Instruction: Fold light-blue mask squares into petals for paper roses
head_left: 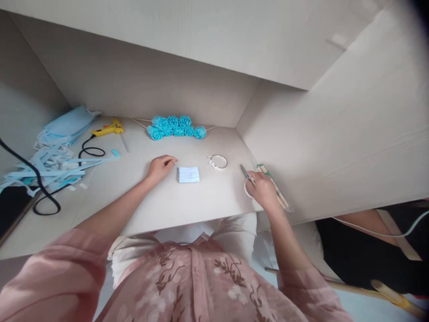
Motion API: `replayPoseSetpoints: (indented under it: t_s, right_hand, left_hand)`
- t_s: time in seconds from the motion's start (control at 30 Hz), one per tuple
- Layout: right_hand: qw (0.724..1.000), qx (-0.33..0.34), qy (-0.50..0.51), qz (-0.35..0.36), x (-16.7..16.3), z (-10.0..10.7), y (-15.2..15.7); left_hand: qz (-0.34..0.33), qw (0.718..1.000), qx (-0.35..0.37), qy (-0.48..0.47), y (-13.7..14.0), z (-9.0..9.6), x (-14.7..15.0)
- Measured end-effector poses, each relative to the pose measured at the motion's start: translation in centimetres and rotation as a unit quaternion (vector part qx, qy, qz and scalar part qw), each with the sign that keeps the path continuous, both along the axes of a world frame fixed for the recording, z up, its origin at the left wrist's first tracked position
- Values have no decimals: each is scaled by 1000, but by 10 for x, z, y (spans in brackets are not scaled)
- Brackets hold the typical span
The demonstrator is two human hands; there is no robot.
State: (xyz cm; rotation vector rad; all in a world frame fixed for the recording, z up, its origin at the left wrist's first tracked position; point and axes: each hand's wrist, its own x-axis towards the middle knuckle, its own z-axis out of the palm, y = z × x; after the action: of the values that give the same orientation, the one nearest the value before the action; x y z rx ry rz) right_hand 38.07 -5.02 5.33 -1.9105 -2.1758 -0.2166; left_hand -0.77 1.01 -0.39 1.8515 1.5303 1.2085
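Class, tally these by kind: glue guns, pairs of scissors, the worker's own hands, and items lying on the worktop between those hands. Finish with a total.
Yellow glue gun: 1
Scissors: 1
Left hand and right hand: 2
Folded pale-blue piece: 1
Thin ring: 1
Total: 6

Upper garment: a dusty-pink blouse (pixel 182 290), lightweight and slightly sheer, filling six o'clock. A buttoned placket (pixel 199 286) of the same pink runs down its front, flanked by white flowers (pixel 147 300) and brown leafy sprigs (pixel 230 272). Left sleeve (pixel 63 273), toward eight o'clock: loose, plain, ending near the elbow. Right sleeve (pixel 310 290), between four and five o'clock: likewise pink. Lower garment: cream trousers (pixel 239 228), creased, visible toward five o'clock and between seven and eight. Left hand (pixel 161 167) and right hand (pixel 264 188): bare, as are both forearms.
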Motion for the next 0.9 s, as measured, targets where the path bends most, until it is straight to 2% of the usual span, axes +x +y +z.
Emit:
replayPoseSetpoints:
  t_s: [0.03,0.1,0.17,0.27,0.37,0.5,0.73,0.8,0.9]
  right_hand:
    - [999,8,32,43,-13,3,5]
    - [983,-37,113,143,-47,8,17]
    - [964,-79,158,199,-85,11,32]
    - [954,-132,129,236,-135,12,58]
    - [942,-199,50,266,-166,12,80]
    - [930,-268,-3,252,-180,12,98]
    - [917,-302,9,261,-175,5,104]
    - [917,-286,19,276,-173,4,99]
    - [925,-218,38,309,-173,4,86]
  left_hand:
    - [-3,1000,6,0,0,-1,0]
    - [-11,1000,22,2,0,-2,1]
    - [-20,999,39,10,0,-3,1]
    - [-29,998,54,24,-1,-3,2]
    - [-33,997,54,33,-3,0,2]
    - [-44,997,45,44,-7,3,5]
    - [-96,992,24,80,-12,4,12]
    - [-103,990,23,96,-14,5,14]
    - [-109,985,25,131,-18,10,19]
